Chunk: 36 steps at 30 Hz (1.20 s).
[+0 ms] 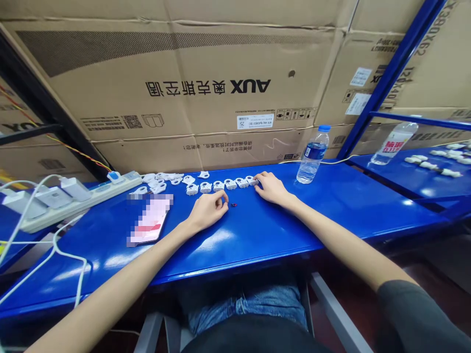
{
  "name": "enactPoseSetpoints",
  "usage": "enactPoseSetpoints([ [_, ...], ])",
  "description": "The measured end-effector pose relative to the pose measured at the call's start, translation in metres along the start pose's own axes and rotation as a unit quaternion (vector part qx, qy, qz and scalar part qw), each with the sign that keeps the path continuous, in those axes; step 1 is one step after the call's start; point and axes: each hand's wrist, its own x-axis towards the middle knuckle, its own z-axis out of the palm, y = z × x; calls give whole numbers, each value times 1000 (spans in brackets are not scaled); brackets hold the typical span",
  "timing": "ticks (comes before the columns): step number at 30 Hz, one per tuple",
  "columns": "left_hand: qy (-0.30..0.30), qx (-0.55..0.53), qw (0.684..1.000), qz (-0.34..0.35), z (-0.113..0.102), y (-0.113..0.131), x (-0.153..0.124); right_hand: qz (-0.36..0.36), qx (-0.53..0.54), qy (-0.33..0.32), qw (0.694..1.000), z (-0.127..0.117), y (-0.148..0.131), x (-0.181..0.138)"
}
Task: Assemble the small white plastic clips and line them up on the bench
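Several small white pieces with ring-shaped tops, like plugs with a pull ring, stand in a row [218,186] on the blue table. My right hand [271,187] has its fingertips on the white ring-topped piece [251,181] at the row's right end. Just in front of the row, my left hand [208,212] rests low over the table with its fingers curled and the thumb against them. Whatever may be between those fingers is hidden. Beside its fingertips lies a tiny dark red object [234,205], too small to make out. A loose pile of white pieces [162,179] lies behind and left of the row.
Left of my left hand lies a pinkish, blurred-out flat object [151,220]. A power strip [99,193] with chargers and white cables runs along the left side. A water bottle [312,157] stands at right. Cardboard boxes [206,59] wall off the back.
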Motion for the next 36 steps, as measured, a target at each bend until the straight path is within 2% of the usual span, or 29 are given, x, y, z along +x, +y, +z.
enactPoseSetpoints([
  [5,0,5,1000,-8,0,1,0,5,4,13,1000,-2,-4,-1],
  [9,10,8,1000,-11,1,-1,0,-51,25,50,997,-3,-11,-2],
  [12,15,9,1000,-11,2,-2,0,-83,30,52,995,1,-17,-3],
  [23,10,8,1000,-11,0,0,0,-53,86,47,994,13,-20,4],
  [36,37,0,999,-15,5,-5,1,-111,109,110,982,6,-26,2],
])
